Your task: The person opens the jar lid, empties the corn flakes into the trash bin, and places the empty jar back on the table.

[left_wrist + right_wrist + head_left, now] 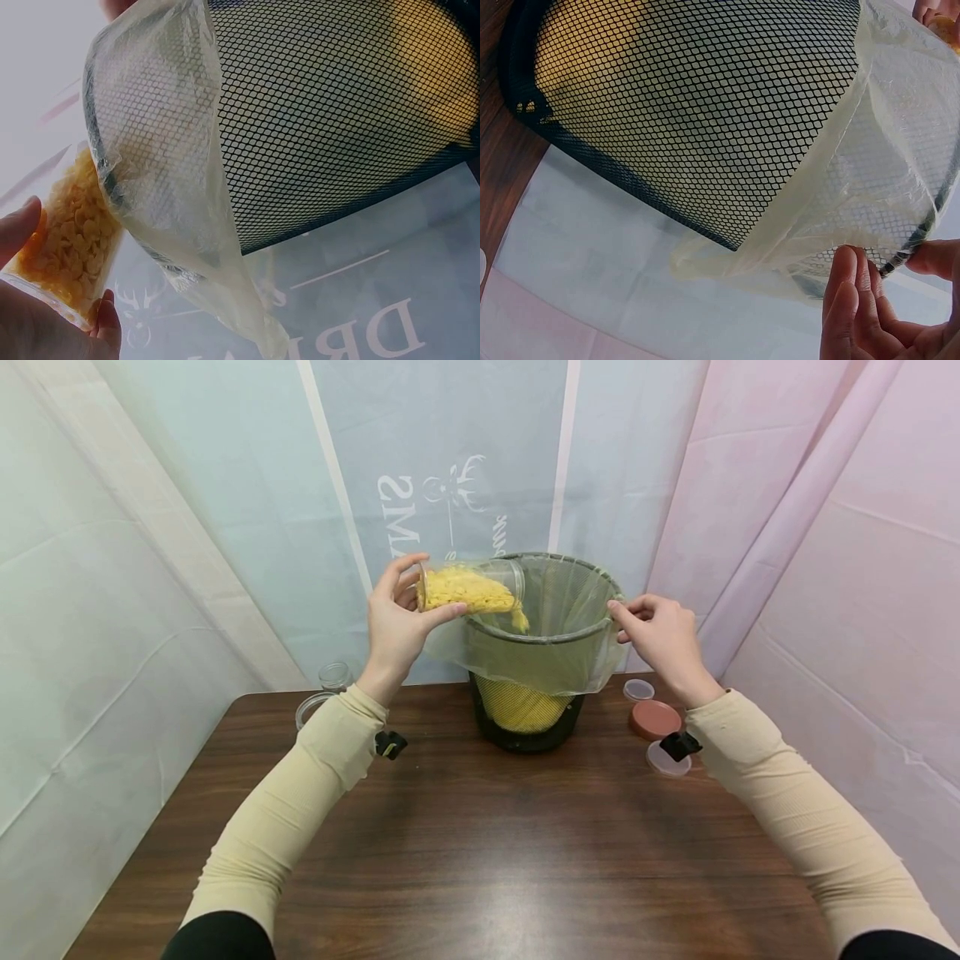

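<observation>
My left hand (396,622) grips a clear plastic jar (504,575) around its base, thumb below and fingers above. The jar lies on its side, mouth over the left rim of a black mesh wastebasket (528,743), and small flat yellow pieces (79,236) spill from it. A translucent yellowish bin liner (532,662) lines the basket and folds down over the outside. On the other side my right hand (660,631) pinches the basket's rim and liner between thumb and fingers. Yellow shows through the mesh in the basket's lower part.
The basket stands near the back edge of a dark wooden table (510,860). To its right lie a reddish lid (656,719) and two clear lids, one a small clear lid (638,690). An empty clear jar (335,676) stands behind my left forearm. Printed fabric hangs behind.
</observation>
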Demonstrator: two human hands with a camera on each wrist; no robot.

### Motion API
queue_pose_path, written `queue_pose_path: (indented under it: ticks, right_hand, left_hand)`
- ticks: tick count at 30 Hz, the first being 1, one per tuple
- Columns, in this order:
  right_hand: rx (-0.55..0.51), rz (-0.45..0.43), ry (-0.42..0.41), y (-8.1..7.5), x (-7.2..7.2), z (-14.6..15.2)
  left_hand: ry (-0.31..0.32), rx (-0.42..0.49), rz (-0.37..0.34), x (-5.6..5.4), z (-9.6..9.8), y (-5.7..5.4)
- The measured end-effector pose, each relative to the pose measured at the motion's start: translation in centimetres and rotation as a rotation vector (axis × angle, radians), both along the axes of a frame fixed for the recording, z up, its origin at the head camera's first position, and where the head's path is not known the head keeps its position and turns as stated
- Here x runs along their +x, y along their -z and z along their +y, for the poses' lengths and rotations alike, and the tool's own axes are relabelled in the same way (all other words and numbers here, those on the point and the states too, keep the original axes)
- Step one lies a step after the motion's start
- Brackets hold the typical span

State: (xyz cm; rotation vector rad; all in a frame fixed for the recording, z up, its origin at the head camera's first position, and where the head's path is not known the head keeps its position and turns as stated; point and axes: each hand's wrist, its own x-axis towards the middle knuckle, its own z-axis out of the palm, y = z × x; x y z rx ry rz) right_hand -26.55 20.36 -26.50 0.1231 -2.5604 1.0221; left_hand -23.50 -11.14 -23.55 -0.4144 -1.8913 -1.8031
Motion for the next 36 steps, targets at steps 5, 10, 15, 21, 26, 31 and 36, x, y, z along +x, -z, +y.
queue_pose_path:
  ticks: [5, 10, 15, 21, 26, 31, 36]
  right_hand:
    - [0.000, 0.001, 0.001, 0.0, 0.0, 0.0]
    - [-0.002, 0.003, 0.004, 0.0, 0.1, 0.0]
    - [-0.004, 0.000, 0.003, 0.0, 0.1, 0.1]
    - [-0.004, -0.002, -0.002, 0.0, 0.0, 0.0]
    - [0.000, -0.004, -0.001, 0.0, 0.0, 0.1]
    - [-0.001, -0.004, 0.001, 0.0, 0.1, 0.1]
    - [-0.002, -0.004, 0.003, 0.0, 0.1, 0.1]
  left_hand:
    - [-0.010, -0.006, -0.014, -0.4, -0.1, 0.3]
    - [-0.019, -0.023, -0.023, 0.3, 0.1, -0.2]
    - [-0.021, -0.020, -0.018, 0.3, 0.0, -0.3]
    - [-0.025, -0.018, -0.013, 0.2, -0.1, -0.4]
    - [-0.029, -0.018, -0.008, 0.3, -0.1, -0.5]
    - [-0.034, -0.023, -0.001, 0.5, -0.1, -0.7]
    - [-0.036, -0.020, -0.006, 0.5, -0.1, -0.7]
